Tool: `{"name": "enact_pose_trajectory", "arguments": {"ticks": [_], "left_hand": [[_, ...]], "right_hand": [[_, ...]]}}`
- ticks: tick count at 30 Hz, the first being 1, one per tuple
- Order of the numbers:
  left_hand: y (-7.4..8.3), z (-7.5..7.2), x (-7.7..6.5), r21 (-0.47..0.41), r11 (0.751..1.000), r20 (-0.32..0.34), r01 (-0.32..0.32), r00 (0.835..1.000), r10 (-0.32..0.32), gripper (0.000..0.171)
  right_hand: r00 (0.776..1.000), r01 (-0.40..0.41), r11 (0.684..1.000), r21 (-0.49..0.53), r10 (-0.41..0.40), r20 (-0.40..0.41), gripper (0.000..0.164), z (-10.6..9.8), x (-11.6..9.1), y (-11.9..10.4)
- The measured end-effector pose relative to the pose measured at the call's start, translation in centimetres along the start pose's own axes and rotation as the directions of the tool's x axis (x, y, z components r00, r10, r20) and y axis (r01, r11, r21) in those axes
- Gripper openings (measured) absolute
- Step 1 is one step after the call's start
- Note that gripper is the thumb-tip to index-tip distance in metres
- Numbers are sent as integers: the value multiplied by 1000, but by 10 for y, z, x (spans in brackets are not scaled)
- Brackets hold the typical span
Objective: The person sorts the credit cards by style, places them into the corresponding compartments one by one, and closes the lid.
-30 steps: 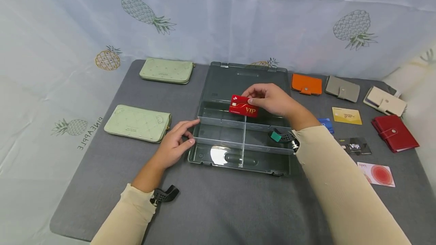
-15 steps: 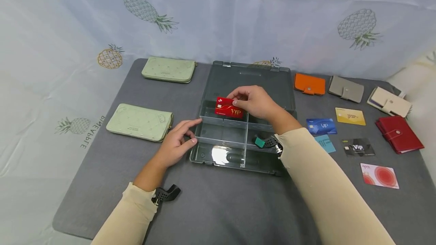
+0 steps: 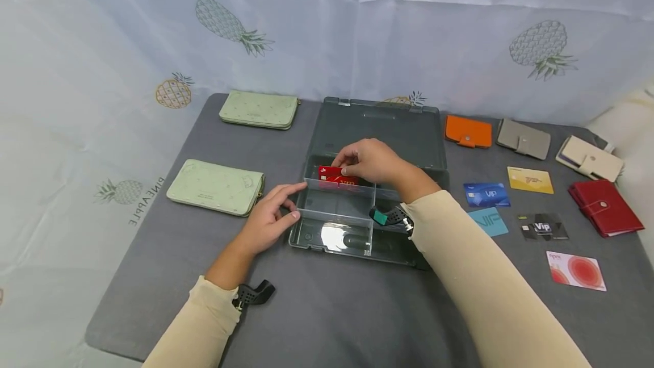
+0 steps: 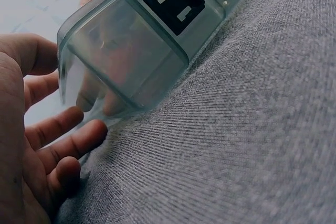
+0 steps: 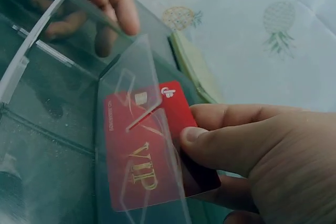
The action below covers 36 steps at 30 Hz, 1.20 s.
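Observation:
My right hand (image 3: 370, 159) pinches a red VIP card (image 5: 136, 166) between thumb and fingers. In the head view the card's lower part is behind a clear divider of the dark see-through box (image 3: 380, 129), in its far left compartment. The right wrist view shows the card through that divider, its upper edge sticking out past it. My left hand (image 3: 271, 217) rests at the box's left side, fingers fairly straight and fingertips at the wall. In the left wrist view those fingers (image 4: 68, 142) spread beside the box's clear side wall (image 4: 126, 56).
Two pale green wallets (image 3: 217, 186) lie left of the box. To the right are loose cards, among them a blue VIP card (image 3: 486, 194) and a gold card (image 3: 530, 179). Beyond them sit several card holders, orange (image 3: 467, 131), grey, cream and red (image 3: 605, 207).
My right hand has carried the red card leftward and then down into the far left compartment, behind the divider. My left hand has stayed at the box's side.

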<state>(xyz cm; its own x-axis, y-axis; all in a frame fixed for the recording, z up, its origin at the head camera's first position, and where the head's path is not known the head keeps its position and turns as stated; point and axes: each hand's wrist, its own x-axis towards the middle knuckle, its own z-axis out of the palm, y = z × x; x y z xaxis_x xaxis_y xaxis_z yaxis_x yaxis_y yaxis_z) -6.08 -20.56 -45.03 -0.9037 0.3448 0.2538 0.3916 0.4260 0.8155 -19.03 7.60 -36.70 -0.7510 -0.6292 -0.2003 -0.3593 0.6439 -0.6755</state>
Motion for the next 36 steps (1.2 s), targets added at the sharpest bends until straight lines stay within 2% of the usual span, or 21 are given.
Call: {"name": "enact_pose_trajectory", "arguments": {"ticks": [12, 23, 31, 36], "left_hand": [[3, 2, 1, -6, 1000, -12, -12, 1000, 12, 55], [3, 2, 1, 2, 1000, -13, -1, 1000, 1, 55], [4, 2, 1, -1, 1000, -10, -6, 1000, 6, 55], [3, 1, 0, 3, 1000, -12, 0, 1000, 0, 56]], "right_hand": [[998, 4, 989, -150, -14, -63, 25, 11, -2, 2], [994, 49, 964, -263, -74, -84, 46, 18, -4, 10], [987, 106, 968, -226, -130, -95, 45, 16, -11, 14], [982, 115, 986, -121, -131, -134, 40, 16, -12, 17]]}}
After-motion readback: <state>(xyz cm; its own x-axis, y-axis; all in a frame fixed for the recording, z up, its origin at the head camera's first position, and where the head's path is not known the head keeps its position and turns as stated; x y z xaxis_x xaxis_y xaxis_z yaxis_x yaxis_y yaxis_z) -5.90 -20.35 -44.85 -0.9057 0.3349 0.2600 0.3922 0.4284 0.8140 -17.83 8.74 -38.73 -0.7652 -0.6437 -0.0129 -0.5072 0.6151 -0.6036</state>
